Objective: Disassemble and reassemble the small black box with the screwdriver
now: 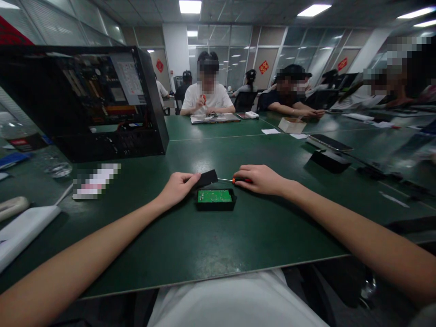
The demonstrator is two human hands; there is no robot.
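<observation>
Green board (215,195) flat inside black box (215,205), left hand (177,187) pinching flat black lid (206,178), right hand (260,179) closed around thin red screwdriver (235,180), green table (238,236)

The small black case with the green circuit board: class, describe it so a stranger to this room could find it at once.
Start at the big green table and find the wearer's left hand and right hand. Just before them, between the two, lies the small open black case. Unlike the flat black cover in the left hand, it shows a bright green circuit board inside.

Office workroom, glass partitions (235,45), shared tables (238,236)
</observation>
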